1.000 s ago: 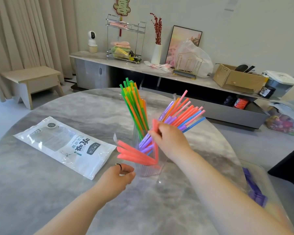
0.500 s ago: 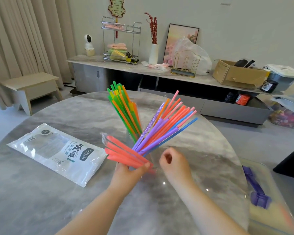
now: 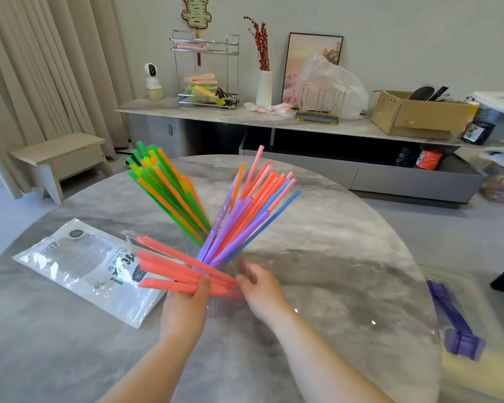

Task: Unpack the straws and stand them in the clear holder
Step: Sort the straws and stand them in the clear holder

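Note:
My left hand [image 3: 186, 305] grips a small bundle of thick coral straws [image 3: 169, 267] in a clear wrapper, their free ends pointing left. My right hand [image 3: 259, 289] pinches the near end of that bundle beside my left thumb. Just behind both hands stands the clear holder [image 3: 236, 264], mostly hidden. Out of it fan green and orange straws [image 3: 169, 196] leaning left, and purple, pink and blue straws [image 3: 253, 210] leaning right.
A flat white straw package [image 3: 85, 269] lies on the round marble table [image 3: 346, 271] to the left. A clear tray with a purple part [image 3: 456, 324] sits at the table's right edge. A sideboard [image 3: 274, 120] with clutter runs along the far wall; a wooden stool [image 3: 58, 158] stands left.
My left hand came up off the table and took hold of the coral bundle. My right hand dropped from the straws in the holder to the bundle's near end.

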